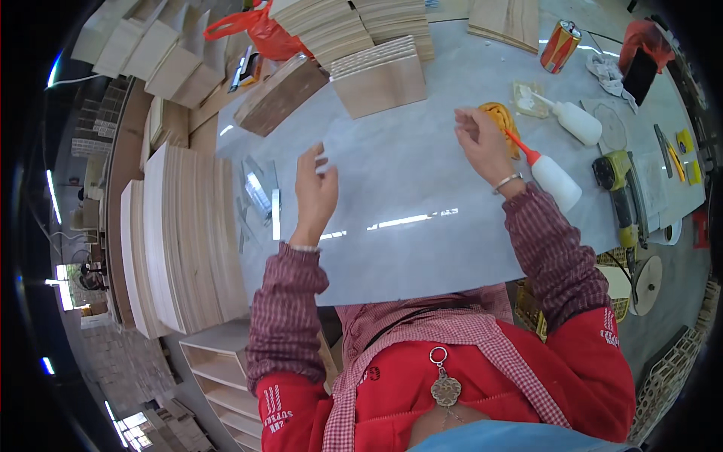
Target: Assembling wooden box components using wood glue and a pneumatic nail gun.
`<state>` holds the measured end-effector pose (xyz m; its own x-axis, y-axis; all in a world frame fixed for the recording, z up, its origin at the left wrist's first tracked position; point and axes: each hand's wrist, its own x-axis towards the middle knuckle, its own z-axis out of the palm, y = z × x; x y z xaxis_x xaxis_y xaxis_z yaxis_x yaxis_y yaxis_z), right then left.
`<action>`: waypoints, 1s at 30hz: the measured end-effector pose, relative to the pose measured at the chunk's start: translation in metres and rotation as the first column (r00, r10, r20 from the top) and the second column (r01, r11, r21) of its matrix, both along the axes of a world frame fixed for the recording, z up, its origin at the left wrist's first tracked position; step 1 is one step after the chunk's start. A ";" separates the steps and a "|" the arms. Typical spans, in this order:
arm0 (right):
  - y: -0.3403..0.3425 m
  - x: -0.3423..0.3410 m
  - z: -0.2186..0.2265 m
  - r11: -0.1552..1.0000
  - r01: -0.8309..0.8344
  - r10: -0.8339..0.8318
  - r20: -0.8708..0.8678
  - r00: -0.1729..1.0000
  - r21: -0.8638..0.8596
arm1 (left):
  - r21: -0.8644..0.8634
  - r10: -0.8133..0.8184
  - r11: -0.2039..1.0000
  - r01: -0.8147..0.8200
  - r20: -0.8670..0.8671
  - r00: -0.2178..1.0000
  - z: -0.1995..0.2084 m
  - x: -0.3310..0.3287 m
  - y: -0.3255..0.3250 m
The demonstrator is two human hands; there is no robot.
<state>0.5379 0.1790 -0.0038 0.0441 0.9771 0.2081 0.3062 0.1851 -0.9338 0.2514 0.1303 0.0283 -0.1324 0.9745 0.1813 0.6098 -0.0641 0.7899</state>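
Over the grey worktable (392,256), my left hand (315,188) is raised with its fingers loosely bent and apart, holding nothing. Nearest to it lie several thin metal strips (257,192), just to its left. My right hand (484,147) hovers at the right, also with nothing in it, its fingers partly curled. Beside that hand is a bunched orange-yellow cloth (498,117). A white squeeze bottle with a red nozzle (556,182) lies by my right wrist, and another white squeeze bottle (578,123) rests farther right. Thin wooden boards (380,79) stand in a row at the far side.
Tall stacks of wooden panels (188,233) line the left side. A wooden block (280,94), a red plastic bag (263,34) and more boards (504,22) sit at the back. On the right are a drinks can (559,47), a phone (640,75) and a green power tool (619,192).
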 end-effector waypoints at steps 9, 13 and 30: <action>0.079 -0.046 -0.030 0.962 0.118 -0.194 0.317 0.928 0.245 | -0.041 0.089 0.995 -0.086 0.076 0.993 -0.044 0.044 0.082; 0.081 -0.049 -0.022 0.953 0.138 -0.199 0.214 0.956 0.269 | -0.056 0.052 0.997 -0.045 0.140 0.989 -0.041 0.050 0.084; -0.099 -0.045 0.039 0.978 -0.183 0.182 0.022 0.983 0.101 | -0.179 0.045 0.974 0.140 0.757 0.652 0.005 0.036 -0.091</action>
<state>0.4927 0.0803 0.0353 -0.1358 0.9421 0.3067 0.2698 0.3330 -0.9035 0.2876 0.0390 0.0336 -0.0854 0.9834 -0.1602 -0.1997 0.1407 0.9697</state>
